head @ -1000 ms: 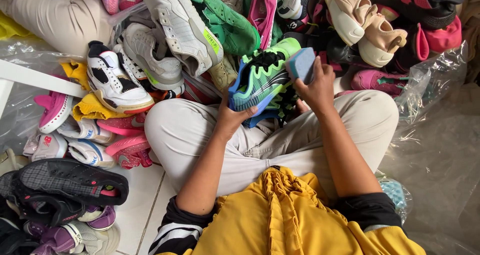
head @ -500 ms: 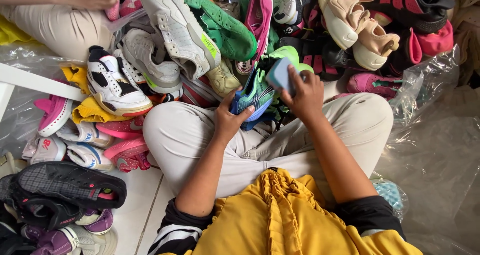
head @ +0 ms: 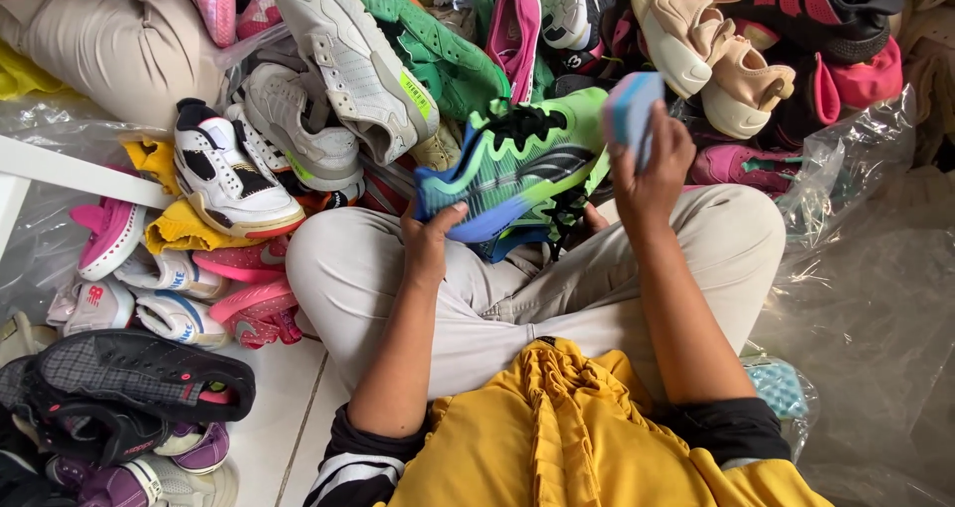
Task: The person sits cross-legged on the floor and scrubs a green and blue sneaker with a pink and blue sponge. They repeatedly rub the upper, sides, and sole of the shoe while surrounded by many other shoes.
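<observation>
A: We sit cross-legged on the floor. Our left hand (head: 428, 243) cups the blue sole of a green and blue sneaker (head: 512, 169) above our lap, fingers curled under it, thumb on the near edge.

B: And the right?

A: Our right hand (head: 652, 174) pinches a blue and white sponge block (head: 632, 109) just beside the sneaker's heel, fingers wrapped around it.

B: What could go wrong?

A: The sneaker rests on fingertips only; a hard scrub could, we judge, tip it into the shoe pile (head: 418, 59) in front. Its black laces (head: 522, 119) hang loose and may snag the sponge. Crinkled plastic sheeting (head: 856, 268) lies at our right knee.
</observation>
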